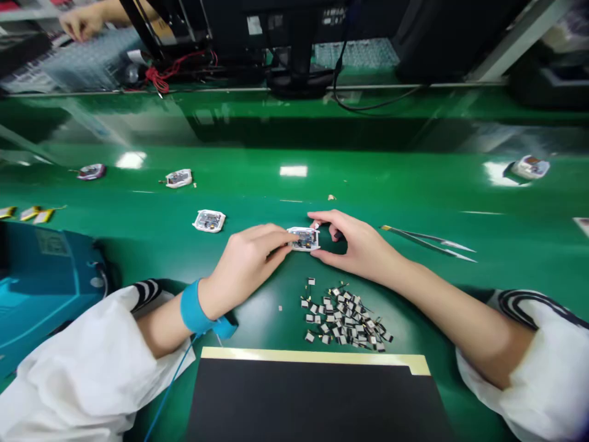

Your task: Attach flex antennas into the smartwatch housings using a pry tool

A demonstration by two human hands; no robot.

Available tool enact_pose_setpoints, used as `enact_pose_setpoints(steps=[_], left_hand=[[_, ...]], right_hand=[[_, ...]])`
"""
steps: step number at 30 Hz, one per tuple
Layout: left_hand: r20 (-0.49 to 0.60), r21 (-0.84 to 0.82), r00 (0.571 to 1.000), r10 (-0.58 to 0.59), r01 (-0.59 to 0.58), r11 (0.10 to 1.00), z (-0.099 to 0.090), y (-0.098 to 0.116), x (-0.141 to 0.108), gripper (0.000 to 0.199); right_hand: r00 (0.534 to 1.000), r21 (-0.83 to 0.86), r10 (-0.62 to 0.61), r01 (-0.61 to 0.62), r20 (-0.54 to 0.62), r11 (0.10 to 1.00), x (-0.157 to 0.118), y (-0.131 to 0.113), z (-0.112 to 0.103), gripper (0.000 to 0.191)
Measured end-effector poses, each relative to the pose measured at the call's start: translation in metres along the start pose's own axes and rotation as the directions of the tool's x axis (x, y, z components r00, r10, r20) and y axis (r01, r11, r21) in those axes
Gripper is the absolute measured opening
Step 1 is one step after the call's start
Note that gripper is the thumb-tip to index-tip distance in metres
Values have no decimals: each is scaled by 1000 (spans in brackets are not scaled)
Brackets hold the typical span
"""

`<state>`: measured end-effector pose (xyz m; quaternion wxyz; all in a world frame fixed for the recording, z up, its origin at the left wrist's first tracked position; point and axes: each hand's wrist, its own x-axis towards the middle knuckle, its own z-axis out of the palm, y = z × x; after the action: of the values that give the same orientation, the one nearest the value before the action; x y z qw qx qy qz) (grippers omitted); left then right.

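Observation:
My left hand [251,265] and my right hand [354,243] meet over a small white-framed circuit board [304,239], gripping it from opposite sides just above the green bench mat [294,178]. A blue wrist strap [196,311] circles my left wrist. A heap of several small black-and-white components [345,317] lies just below my hands. Steel tweezers [427,242] rest to the right of my right hand. Another white-framed board [208,221] lies to the left of my left hand.
More boards [178,178] lie farther along the mat, with yellow flat cells [30,213] at left. A blue machine [41,288] stands left, a black folder [313,399] lies at the front, and a monitor stand [300,61] rises behind. A co-worker's hand [80,23] shows at top left.

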<state>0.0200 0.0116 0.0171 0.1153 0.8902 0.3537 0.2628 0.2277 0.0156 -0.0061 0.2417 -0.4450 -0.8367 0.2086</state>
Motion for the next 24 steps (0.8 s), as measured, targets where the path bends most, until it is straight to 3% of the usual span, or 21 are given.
enact_pose_setpoints(steps=[8,17,24], left_hand=[[140,119,987,79,-96,988,-1,-7,19,15],[119,192,992,37,-59,980,-5,-3,21,13],[158,222,986,61,-96,970,-6,-2,21,15]], right_hand=[[1000,-2,-11,11,9,1000,15,-9,-3,47],[1000,10,-16,16,21,1000,16,-7,-4,38],[1000,-3,0,0,28,1000,16,-7,-4,35]])
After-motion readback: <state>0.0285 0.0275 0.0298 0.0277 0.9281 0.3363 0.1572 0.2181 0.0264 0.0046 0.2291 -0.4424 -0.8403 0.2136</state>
